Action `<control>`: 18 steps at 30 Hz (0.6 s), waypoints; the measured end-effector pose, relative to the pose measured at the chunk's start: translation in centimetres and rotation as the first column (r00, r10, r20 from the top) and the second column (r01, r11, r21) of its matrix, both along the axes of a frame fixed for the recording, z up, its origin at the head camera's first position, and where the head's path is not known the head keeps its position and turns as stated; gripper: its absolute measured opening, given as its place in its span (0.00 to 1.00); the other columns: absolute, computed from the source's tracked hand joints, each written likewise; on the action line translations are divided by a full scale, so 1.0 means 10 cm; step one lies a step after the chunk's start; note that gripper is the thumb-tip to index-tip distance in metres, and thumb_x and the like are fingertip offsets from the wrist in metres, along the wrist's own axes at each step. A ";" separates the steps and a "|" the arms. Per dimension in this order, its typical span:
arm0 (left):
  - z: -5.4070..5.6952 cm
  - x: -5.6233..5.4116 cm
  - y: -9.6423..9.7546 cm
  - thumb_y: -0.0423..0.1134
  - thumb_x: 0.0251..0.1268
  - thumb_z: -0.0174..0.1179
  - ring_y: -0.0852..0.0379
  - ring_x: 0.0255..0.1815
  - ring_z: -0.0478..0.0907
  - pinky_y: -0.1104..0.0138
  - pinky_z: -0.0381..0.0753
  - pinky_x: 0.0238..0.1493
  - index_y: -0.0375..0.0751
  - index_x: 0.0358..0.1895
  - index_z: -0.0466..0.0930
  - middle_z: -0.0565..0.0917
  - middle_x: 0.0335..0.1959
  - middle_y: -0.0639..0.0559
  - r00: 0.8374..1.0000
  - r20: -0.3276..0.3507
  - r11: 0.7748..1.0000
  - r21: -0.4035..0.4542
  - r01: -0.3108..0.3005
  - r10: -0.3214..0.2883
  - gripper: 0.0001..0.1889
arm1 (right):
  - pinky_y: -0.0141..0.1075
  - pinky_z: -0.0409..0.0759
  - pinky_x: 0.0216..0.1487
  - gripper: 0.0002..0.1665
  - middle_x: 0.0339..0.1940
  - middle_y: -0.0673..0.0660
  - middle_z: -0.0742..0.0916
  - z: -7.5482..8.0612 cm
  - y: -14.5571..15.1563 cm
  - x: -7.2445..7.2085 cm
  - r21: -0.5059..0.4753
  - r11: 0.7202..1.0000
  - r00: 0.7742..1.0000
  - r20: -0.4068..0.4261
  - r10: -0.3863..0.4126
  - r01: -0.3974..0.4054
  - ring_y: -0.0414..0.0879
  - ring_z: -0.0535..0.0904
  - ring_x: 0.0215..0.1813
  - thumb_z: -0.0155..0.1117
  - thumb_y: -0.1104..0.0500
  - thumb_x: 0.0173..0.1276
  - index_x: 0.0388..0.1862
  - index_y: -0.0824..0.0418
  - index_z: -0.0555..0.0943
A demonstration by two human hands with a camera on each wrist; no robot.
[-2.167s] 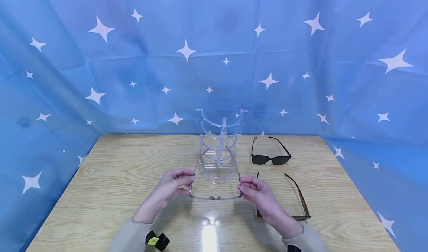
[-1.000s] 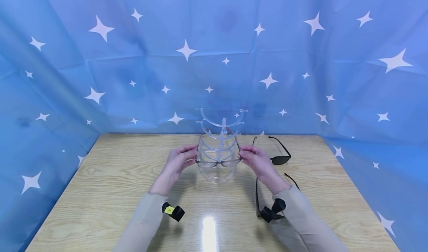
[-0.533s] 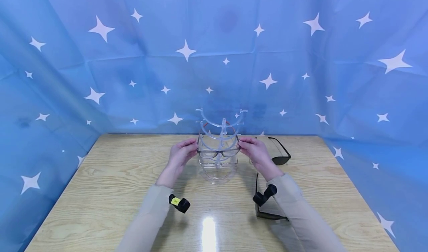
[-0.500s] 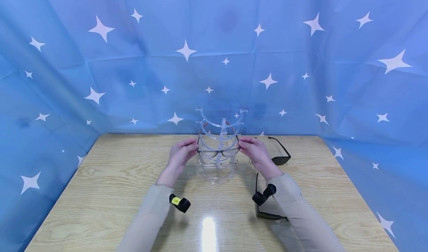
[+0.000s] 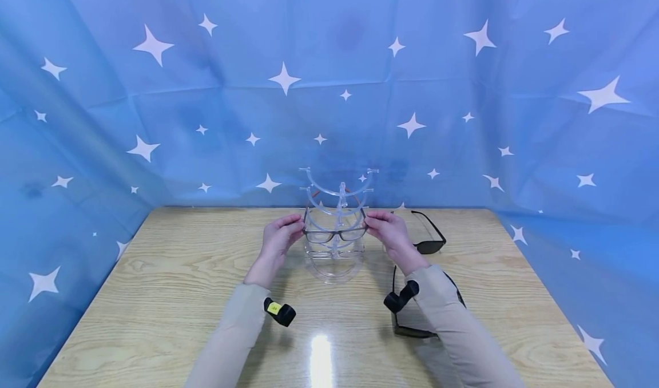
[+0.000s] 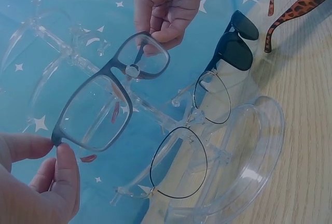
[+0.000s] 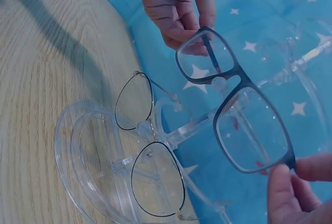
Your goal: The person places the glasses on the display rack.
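Dark grey-framed eyeglasses (image 5: 334,235) sit across a middle tier of a clear display stand (image 5: 342,196), their reddish temple tips pointing back. My left hand (image 5: 280,240) pinches the frame at its left hinge, and my right hand (image 5: 390,233) pinches the opposite one. In the left wrist view, finger and thumb close on the corner of the grey eyeglasses (image 6: 96,112). The stand's peg shows behind the bridge in the right wrist view. One tier below, thin round wire-rimmed glasses (image 7: 158,178) rest on the stand.
Black sunglasses (image 5: 431,246) lie at the back right of the wooden table (image 5: 170,296), partly behind my right hand. Tortoiseshell-temple glasses (image 5: 414,332) lie nearer, partly under my right forearm. A blue star-printed cloth (image 5: 231,113) hangs behind the table.
Both hands have carried the grey eyeglasses away from me and up to the stand, from in front of it to a middle tier. Over the last half second they hardly move.
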State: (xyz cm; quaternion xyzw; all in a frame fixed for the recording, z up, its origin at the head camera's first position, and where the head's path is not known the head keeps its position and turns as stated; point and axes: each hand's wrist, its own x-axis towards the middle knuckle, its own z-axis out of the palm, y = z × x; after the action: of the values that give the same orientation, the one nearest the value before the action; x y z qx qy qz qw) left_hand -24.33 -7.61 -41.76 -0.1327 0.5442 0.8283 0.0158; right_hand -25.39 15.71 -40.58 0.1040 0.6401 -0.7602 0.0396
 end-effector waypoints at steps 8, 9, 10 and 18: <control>-0.03 -0.02 -0.01 0.19 0.56 0.56 0.64 0.26 0.80 0.75 0.81 0.35 0.19 0.52 0.71 0.82 0.28 0.52 1.000 0.008 1.000 -0.010 0.000 0.000 0.18 | 0.24 0.80 0.35 0.09 0.27 0.50 0.81 -0.01 0.01 0.01 0.028 1.000 1.000 0.029 0.004 -0.005 0.37 0.81 0.31 0.57 0.72 0.65 0.45 0.71 0.74; -0.03 -0.02 -0.01 0.19 0.56 0.56 0.64 0.26 0.79 0.75 0.81 0.35 0.19 0.53 0.71 0.81 0.28 0.52 1.000 0.009 1.000 -0.012 0.000 0.000 0.19 | 0.24 0.80 0.35 0.09 0.27 0.50 0.81 -0.01 0.01 0.01 0.027 1.000 0.999 0.031 0.004 -0.005 0.37 0.81 0.31 0.57 0.72 0.65 0.44 0.70 0.74; -0.04 -0.02 -0.01 0.19 0.56 0.56 0.64 0.26 0.79 0.75 0.81 0.35 0.19 0.53 0.71 0.81 0.28 0.52 1.000 0.009 1.000 -0.015 0.000 0.000 0.19 | 0.24 0.80 0.35 0.08 0.27 0.50 0.81 -0.02 0.01 0.01 0.026 1.000 0.999 0.032 0.002 -0.003 0.37 0.81 0.31 0.57 0.72 0.65 0.43 0.70 0.74; -0.06 -0.02 0.00 0.19 0.55 0.57 0.65 0.26 0.79 0.75 0.81 0.34 0.19 0.52 0.72 0.82 0.31 0.48 1.000 0.014 1.000 -0.023 -0.013 0.013 0.18 | 0.24 0.81 0.37 0.14 0.29 0.50 0.81 -0.06 0.02 -0.01 0.038 0.999 0.999 0.049 0.000 -0.002 0.37 0.81 0.32 0.57 0.72 0.65 0.49 0.74 0.72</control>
State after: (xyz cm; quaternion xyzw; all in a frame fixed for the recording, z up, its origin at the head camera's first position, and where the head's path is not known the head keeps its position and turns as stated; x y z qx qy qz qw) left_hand -24.57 -7.60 -42.33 -0.1420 0.5525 0.8212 0.0128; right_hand -25.45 15.88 -41.16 0.1231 0.6533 -0.7451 0.0535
